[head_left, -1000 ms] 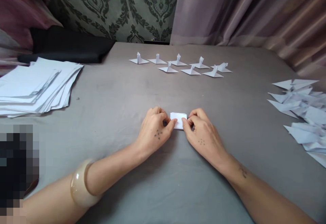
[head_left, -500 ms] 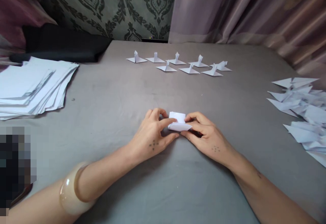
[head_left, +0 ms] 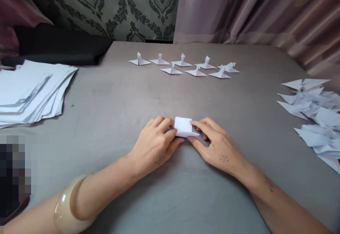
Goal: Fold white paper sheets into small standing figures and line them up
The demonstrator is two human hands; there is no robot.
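Your paper is on the table, centre, between your two hands, small, white and folded. A flat, near-square panel lies on the far side; along the near edge a narrow flap stands a bit raised, its pointed end poking out to the right past the panel.

Your left hand has the paper's left end: fingers bent over the left edge and the flap's left end, thumb along the near edge. Reads as a pinch. Your right hand is at the other end, index fingertip at the panel's right edge, thumb tip by the near edge, the two spread apart with the flap's point between them. Contact yes at the index; can't tell whether you're actually gripping there. Both your wrists come in low from the near side, and you've got a pale bangle on the left forearm.

Beyond your hands, eight birds of folded white paper sit in two loose rows, necks up, wings flat. Off to your right, a heap of more folded pieces, overlapping. Off to your left, a stack of white sheets, edges uneven, with a black cloth just behind it. Patterned wall and curtain at the back.
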